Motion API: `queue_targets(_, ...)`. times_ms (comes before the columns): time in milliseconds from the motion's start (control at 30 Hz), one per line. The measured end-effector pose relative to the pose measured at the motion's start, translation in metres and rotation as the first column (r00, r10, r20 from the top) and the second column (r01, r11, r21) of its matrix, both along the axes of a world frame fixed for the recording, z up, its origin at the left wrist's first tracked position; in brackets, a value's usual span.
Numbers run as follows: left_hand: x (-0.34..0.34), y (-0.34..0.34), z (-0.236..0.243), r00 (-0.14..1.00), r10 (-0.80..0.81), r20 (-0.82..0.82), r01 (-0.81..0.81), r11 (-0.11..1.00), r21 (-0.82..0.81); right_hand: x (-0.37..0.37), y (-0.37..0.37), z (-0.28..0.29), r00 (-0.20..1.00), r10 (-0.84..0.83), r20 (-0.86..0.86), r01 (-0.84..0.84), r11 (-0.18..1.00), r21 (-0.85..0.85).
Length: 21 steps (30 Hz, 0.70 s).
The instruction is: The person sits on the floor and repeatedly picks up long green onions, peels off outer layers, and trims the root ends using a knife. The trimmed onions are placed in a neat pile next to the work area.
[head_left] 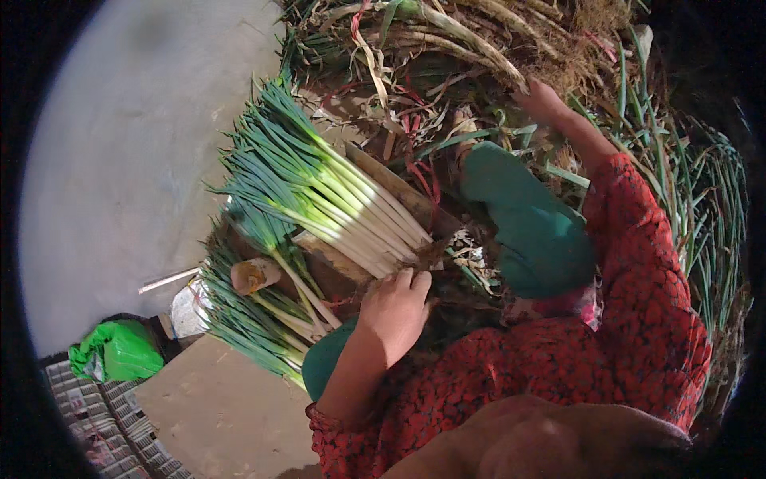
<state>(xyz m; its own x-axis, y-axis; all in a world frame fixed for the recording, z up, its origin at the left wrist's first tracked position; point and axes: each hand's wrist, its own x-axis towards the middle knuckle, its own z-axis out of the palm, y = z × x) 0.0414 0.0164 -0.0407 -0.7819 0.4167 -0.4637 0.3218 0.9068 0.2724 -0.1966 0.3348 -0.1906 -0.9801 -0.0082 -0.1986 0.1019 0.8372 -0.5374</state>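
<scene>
A bunch of cleaned green onions (331,188) lies slanted in front of me, green tops to the far left, white root ends toward me. My left hand (395,307) is at those root ends with curled fingers; its fingertips are partly hidden. Reaching out to the far right, my right hand (544,102) is closed round the end of a long untrimmed green onion (471,40). That stalk lies on a heap of uncleaned onions with dry leaves and tangled roots (594,24).
Wooden boards (335,259) flank the bunch. More green onions (259,319) lie left, beside a short wooden post (255,275). A bright green bag (120,350) sits near a grey crate (108,423). Red ties (415,136) and dry peelings litter the middle. Onion tops (710,215) rise at right.
</scene>
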Motion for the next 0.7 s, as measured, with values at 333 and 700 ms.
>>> queue_targets(333, 0.048, 0.02, 0.032, 0.995, -0.046, -0.089, 0.062, 0.981, 0.185, 0.117, 0.057, 0.057, 0.98, -0.033, -0.198, 0.044, 0.998, 0.052)
queue_targets(700, 0.095, -0.003, 0.008, 0.995, 0.097, 0.016, -0.098, 0.957, 0.272, 0.302, 0.086, 0.133, 0.988, -0.01, -0.156, 0.035, 0.987, 0.159)
